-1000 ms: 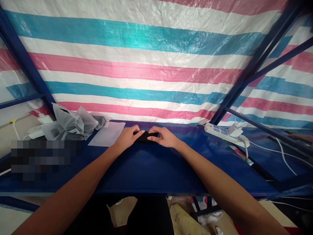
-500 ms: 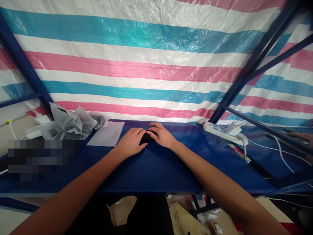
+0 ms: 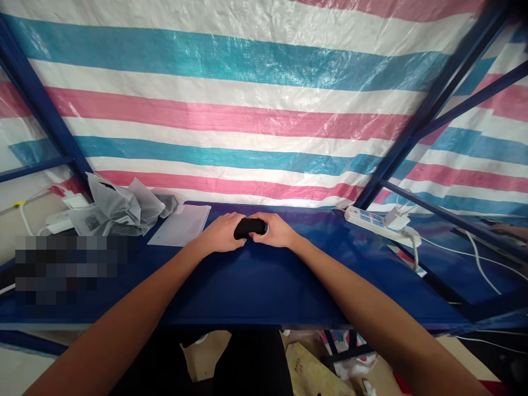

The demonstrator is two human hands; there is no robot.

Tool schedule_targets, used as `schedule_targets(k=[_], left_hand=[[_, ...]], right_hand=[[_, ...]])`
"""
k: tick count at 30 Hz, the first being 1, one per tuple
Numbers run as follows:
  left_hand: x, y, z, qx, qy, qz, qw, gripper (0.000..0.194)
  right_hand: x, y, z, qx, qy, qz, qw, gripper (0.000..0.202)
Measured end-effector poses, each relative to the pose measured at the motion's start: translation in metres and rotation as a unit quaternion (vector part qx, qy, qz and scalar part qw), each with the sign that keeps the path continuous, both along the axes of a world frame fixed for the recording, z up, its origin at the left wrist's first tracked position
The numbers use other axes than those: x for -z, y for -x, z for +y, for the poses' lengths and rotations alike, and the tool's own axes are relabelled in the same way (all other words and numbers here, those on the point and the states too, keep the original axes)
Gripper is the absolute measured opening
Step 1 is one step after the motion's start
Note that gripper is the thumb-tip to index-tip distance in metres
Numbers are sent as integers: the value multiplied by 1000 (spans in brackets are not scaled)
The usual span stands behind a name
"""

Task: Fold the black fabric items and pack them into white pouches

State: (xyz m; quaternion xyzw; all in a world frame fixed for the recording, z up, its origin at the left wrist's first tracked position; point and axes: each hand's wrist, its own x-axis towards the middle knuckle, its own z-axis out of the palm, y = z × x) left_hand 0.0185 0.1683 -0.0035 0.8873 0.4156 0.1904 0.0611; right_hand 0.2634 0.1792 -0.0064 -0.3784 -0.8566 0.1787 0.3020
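A small black oblong object [image 3: 249,227] with rounded ends is held between both hands over the blue tabletop [image 3: 264,286]; its kind does not show clearly. My left hand [image 3: 223,232] is closed around its left end, the thumb at the near side and fingers on the far side. Around the right end, my right hand [image 3: 275,230] is closed in the same way. To the left of my left hand lies a flat white sheet or pouch [image 3: 179,225].
Crumpled grey plastic bags [image 3: 124,206] lie at the back left, near a blurred dark patch. A white power strip [image 3: 379,225] with plugs and cables sits at the right. Blue metal posts [image 3: 383,170] and a striped plastic sheet [image 3: 231,121] enclose the table.
My hands have shifted from covering the black object to gripping its two ends, and more of it shows now. The view has moved very slightly.
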Motion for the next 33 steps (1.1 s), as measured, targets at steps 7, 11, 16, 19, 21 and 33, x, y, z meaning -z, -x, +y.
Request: schedule_targets(k=[7, 11, 16, 19, 21, 33], left_hand=[[6, 6, -5, -6, 54, -81, 995, 75], [12, 5, -8, -34, -13, -88, 995, 58], [11, 8, -4, -52, -1, -80, 995, 67], [7, 11, -1, -56, 49, -111, 991, 82], [5, 13, 0, -48, 81, -140, 986, 88], [10, 45, 24, -113, -63, -137, 982, 77]], right_hand=[[3, 4, -2, 22, 165, 139, 976, 34], [2, 10, -2, 43, 232, 203, 950, 31], [4, 13, -6, 23, 249, 213, 944, 39], [3, 12, -8, -46, 137, 198, 970, 67], [1, 10, -8, -89, 88, 178, 976, 72], [3, -5, 15, 0, 169, 312, 935, 58]])
